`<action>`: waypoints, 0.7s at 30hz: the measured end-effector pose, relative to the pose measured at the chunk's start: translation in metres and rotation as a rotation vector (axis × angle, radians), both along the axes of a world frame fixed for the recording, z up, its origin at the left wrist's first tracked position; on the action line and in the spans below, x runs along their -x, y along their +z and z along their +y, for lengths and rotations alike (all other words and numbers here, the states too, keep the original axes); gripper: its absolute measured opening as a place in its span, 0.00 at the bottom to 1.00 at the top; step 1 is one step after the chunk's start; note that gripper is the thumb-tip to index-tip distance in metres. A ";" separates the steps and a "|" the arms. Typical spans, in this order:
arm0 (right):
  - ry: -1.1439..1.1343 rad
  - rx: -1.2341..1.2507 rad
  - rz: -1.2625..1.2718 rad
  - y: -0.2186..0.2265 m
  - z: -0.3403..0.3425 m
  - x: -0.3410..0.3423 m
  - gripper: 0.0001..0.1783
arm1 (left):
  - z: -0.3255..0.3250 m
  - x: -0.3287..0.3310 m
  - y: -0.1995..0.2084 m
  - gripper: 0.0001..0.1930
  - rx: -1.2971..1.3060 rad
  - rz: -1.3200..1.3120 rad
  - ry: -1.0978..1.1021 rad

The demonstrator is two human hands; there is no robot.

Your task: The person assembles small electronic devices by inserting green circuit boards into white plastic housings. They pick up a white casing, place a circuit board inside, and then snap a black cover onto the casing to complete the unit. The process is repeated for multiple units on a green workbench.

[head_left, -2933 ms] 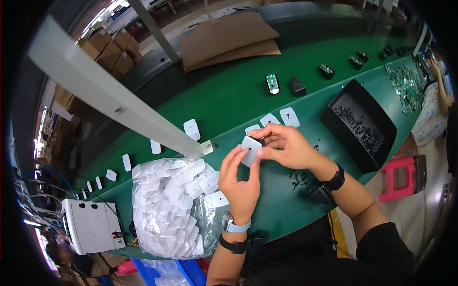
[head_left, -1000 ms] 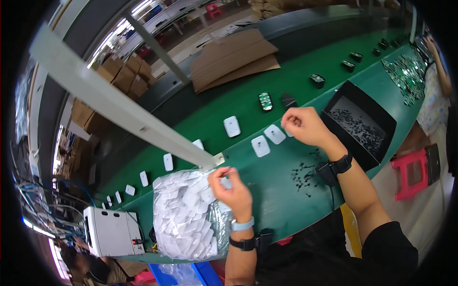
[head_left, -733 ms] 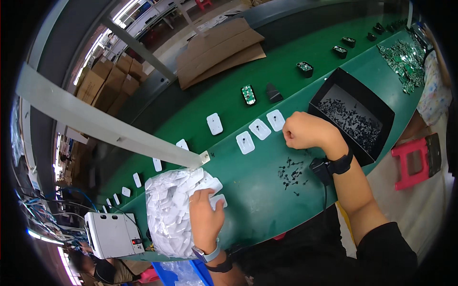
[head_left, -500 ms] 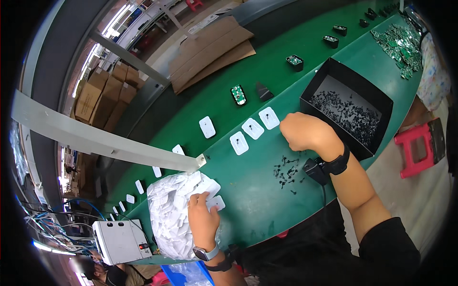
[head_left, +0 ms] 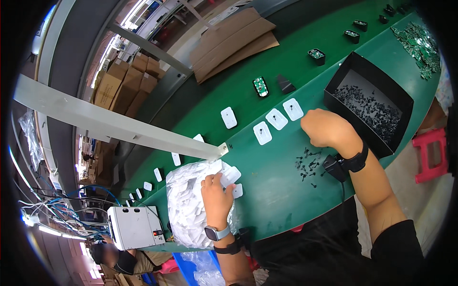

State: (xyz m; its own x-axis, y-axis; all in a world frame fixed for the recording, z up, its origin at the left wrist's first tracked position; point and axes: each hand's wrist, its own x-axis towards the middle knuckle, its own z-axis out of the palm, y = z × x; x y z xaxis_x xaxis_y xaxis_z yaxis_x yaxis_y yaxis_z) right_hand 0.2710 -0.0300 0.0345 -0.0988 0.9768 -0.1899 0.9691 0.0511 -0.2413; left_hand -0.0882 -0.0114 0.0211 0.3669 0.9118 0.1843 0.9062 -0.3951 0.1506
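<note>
My left hand [head_left: 217,198] rests on the near right edge of a heap of white plastic covers [head_left: 188,205] in a clear bag. Its thumb stands apart from the fingers, beside a loose white cover [head_left: 237,191]; no firm hold shows. My right hand [head_left: 329,128] is closed, back of the hand up, at the near left side of a black box [head_left: 367,78]; its fingertips and anything in them are hidden. To its left, three white covers [head_left: 276,119] lie in a row, each with a small black part on it. Several loose black parts [head_left: 307,164] lie below my right hand.
A dark green belt [head_left: 210,112] carries white covers, a black case with a green circuit board [head_left: 260,87] and more cases. Circuit boards [head_left: 420,47] are heaped at far right. A pale metal post [head_left: 119,119] slants over the left; a white machine [head_left: 133,226] stands near it.
The whole scene has shifted right and slightly up in the picture as my head turned. Both hands keep nearly the same places beside the heap and the box.
</note>
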 end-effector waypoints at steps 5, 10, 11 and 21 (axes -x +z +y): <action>0.285 -0.150 0.411 0.007 0.007 0.007 0.06 | 0.000 0.000 -0.001 0.27 -0.037 -0.049 0.056; 0.484 -0.471 0.711 -0.009 0.013 0.040 0.04 | -0.006 -0.016 0.013 0.17 0.084 -0.393 0.072; 0.464 -0.489 0.732 -0.008 0.012 0.047 0.04 | -0.006 -0.018 0.014 0.14 0.108 -0.459 0.052; 0.397 -0.758 0.774 -0.008 0.013 0.066 0.07 | 0.014 -0.098 0.001 0.15 0.767 -1.616 -0.044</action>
State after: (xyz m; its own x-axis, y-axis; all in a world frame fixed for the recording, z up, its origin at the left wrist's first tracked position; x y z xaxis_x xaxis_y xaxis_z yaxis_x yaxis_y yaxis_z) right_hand 0.2050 -0.0168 0.0261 -0.2585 0.6882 0.6779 0.4580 0.7052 -0.5413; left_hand 0.0096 0.0024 0.0226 0.2940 0.9534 -0.0684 -0.3204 0.1657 0.9327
